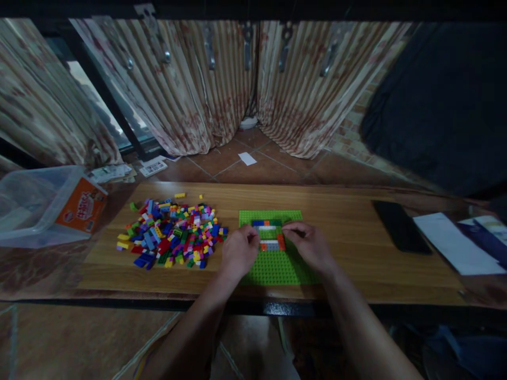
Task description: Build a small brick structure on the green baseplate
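Observation:
A bright green studded baseplate [271,270] lies on the wooden table. Toward its upper part stands a small rectangular frame of toy building bricks [272,246], in blue, orange, white, grey and dark green, around a gap. My left hand [240,252] is closed at the frame's left side, thumb and fingers together. At the opposite side, my right hand [311,244] has its thumb and forefinger pinched by the upper right corner. Whatever either hand pinches is too small or hidden to make out.
Left of the baseplate spreads a pile of loose coloured bricks [174,232]. A clear plastic box [35,206] with an orange label stands at the far left. To the right lie a black phone or tablet [401,227] and white paper [455,244]. Curtains [198,95] hang behind.

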Demonstrator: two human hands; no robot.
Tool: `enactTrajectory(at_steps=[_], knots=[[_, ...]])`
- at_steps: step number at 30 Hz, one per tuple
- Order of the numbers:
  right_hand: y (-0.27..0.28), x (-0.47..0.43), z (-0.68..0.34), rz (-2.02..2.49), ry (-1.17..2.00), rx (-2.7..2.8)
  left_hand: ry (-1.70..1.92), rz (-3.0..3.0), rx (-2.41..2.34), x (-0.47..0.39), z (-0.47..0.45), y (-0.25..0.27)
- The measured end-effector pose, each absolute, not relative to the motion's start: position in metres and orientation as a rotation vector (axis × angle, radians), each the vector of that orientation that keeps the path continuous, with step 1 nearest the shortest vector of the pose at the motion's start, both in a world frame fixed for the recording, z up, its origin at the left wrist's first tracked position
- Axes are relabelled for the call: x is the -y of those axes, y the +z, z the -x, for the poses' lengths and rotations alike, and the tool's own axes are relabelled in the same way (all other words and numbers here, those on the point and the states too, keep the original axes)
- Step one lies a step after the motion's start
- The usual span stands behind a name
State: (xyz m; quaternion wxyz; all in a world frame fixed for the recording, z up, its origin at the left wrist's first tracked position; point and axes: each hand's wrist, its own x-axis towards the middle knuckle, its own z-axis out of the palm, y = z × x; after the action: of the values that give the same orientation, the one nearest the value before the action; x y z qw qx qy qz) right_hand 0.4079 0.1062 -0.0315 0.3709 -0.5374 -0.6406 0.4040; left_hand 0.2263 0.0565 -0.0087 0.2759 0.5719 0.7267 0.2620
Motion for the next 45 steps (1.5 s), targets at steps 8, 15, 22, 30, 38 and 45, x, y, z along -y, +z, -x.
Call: enactTrajectory(at_steps=[8,15,22,30,38,45], knots=[[-0.027,-0.105,-0.399,1.446,0.972,1.559,0.871,-2.045,-1.761,-0.045,-0.243,-0.014],[-0.018,-0.104,-0.389,1.449,0.848,1.655,0.640,-2.304,-1.742,-0.050,-0.246,-0.030],[-0.013,-0.102,-0.386,1.481,0.778,1.704,0.684,-2.388,-1.718,-0.060,-0.241,-0.036],[-0.009,-0.098,-0.383,1.499,0.667,1.797,0.681,-2.429,-1.707,-0.065,-0.240,-0.035],[-0.001,-0.092,-0.384,1.451,0.610,1.954,0.307,-2.616,-1.921,-0.051,-0.260,-0.021],[0.011,-0.088,-0.389,1.436,0.685,1.874,0.200,-2.728,-1.894,-0.034,-0.281,-0.021]])
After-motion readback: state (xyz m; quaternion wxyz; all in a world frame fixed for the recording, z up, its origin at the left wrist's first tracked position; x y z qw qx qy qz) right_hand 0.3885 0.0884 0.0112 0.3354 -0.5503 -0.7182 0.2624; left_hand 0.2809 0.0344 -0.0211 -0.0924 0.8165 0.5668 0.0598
